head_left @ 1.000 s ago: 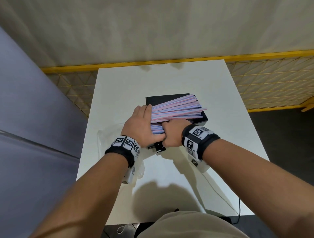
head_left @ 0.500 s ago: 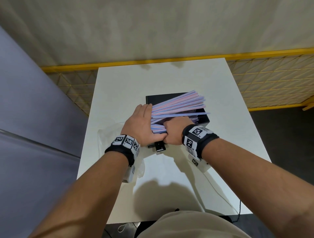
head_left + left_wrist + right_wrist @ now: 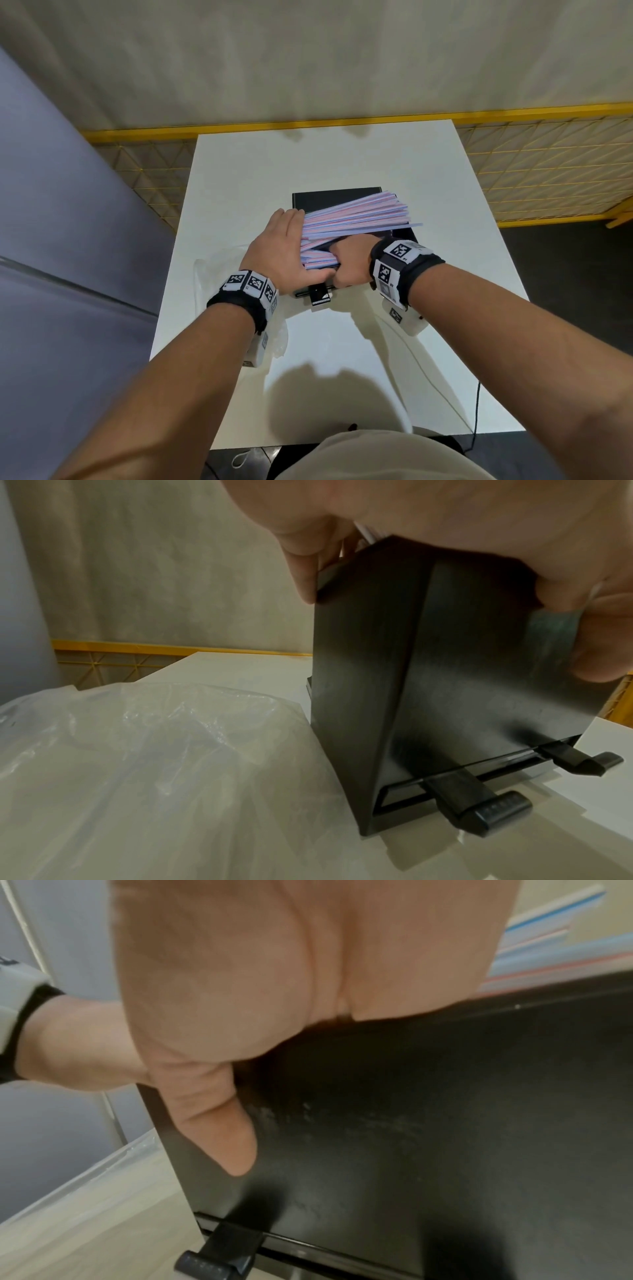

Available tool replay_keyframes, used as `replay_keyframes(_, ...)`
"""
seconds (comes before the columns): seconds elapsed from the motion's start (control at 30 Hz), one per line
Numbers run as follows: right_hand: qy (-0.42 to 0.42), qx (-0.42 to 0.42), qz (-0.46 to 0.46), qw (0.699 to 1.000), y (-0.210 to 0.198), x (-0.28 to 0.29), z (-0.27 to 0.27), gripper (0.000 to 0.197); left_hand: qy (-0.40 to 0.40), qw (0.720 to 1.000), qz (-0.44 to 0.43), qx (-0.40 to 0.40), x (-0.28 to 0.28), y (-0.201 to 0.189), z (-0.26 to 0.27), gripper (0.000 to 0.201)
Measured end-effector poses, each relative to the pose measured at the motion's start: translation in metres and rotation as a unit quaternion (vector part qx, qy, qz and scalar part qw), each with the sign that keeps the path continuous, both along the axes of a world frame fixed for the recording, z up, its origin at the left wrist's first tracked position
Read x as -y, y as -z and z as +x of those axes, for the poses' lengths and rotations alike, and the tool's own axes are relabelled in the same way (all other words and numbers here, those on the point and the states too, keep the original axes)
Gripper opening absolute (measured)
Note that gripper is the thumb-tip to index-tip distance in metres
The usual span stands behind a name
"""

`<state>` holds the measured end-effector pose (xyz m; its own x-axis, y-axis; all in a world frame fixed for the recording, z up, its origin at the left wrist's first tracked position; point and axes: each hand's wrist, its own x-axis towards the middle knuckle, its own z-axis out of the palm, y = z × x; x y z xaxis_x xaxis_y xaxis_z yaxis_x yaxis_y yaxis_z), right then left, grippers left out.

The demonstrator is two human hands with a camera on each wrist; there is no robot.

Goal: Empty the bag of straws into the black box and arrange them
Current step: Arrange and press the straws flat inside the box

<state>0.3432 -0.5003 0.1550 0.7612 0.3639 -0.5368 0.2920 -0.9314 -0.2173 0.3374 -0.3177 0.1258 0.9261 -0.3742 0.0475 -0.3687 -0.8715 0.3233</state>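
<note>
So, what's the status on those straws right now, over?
Left grip flat against the straws, right grip curled round them. Straws fanned over the black box, overhanging its right side. Clear bag lies left, not in the way.

A: Entry, left wrist camera. What fills the top of the frame?
B: The left hand (image 3: 445,509), close and blurred. One fingertip (image 3: 303,572) touches the upper left corner of the black box (image 3: 445,683). The thumb side presses the near face at the upper right.

A: Box attitude?
B: Upright on the white table (image 3: 240,666), corner edge toward the lens. Two black tabs (image 3: 479,804) stick out of a slot along its base.

A: Straws?
B: The straws (image 3: 365,535) show only as a pale sliver between palm and box top.

A: Left of the box?
B: A clear plastic bag (image 3: 137,764), crumpled, lies on the table against the box's left wall. Behind it are a yellow rail (image 3: 171,649) and a beige wall (image 3: 171,561).
</note>
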Motion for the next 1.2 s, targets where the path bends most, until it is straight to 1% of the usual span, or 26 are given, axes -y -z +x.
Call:
replay_keyframes(0.17,0.008,0.001,0.008,1.000,0.003,-0.001,0.002,0.043,-0.002,1.000,0.001,-0.005,0.001,-0.001,-0.001,0.114)
replay_keyframes(0.33,0.019,-0.022,-0.016,0.999,-0.001,-0.005,0.007,0.036,-0.006,1.000,0.004,0.006,0.001,0.000,-0.001,0.115)
replay_keyframes(0.4,0.012,-0.027,-0.009,1.000,-0.002,-0.003,0.008,0.039,-0.005,1.000,0.015,-0.004,0.001,0.000,0.000,0.121)
replay_keyframes(0.5,0.008,0.009,-0.012,1.000,-0.004,-0.002,0.006,0.036,-0.016,0.999,0.027,-0.030,0.001,-0.005,0.000,0.130)
replay_keyframes(0.53,0.007,0.017,-0.013,1.000,-0.004,-0.003,0.007,0.035,-0.016,0.999,0.033,-0.039,0.002,-0.007,0.000,0.131)
replay_keyframes(0.63,0.002,0.008,-0.013,1.000,-0.005,-0.005,0.011,0.042,-0.020,0.997,0.031,-0.061,0.002,-0.009,-0.001,0.128)
replay_keyframes(0.67,-0.004,0.001,-0.021,1.000,-0.008,-0.005,0.013,0.040,-0.022,0.997,0.024,-0.068,0.002,-0.008,-0.001,0.127)
replay_keyframes(0.77,-0.003,-0.009,-0.034,0.999,-0.012,-0.005,0.016,0.027,-0.028,0.997,0.003,-0.078,0.001,-0.008,-0.001,0.128)
replay_keyframes(0.87,0.000,-0.019,-0.034,0.999,-0.011,-0.005,0.018,0.024,-0.031,0.996,-0.002,-0.081,0.002,-0.009,-0.002,0.128)
replay_keyframes(1.0,-0.019,-0.026,-0.031,0.999,-0.011,-0.006,0.019,0.031,-0.036,0.995,-0.015,-0.090,0.000,-0.009,-0.001,0.130)
replay_keyframes(1.1,-0.037,-0.015,-0.039,0.998,-0.011,-0.008,0.018,0.039,-0.037,0.993,-0.029,-0.104,-0.001,-0.015,-0.002,0.134)
replay_keyframes(1.2,-0.045,-0.004,-0.045,0.998,-0.011,-0.007,0.015,0.043,-0.027,0.994,-0.060,-0.085,-0.002,-0.023,-0.004,0.136)
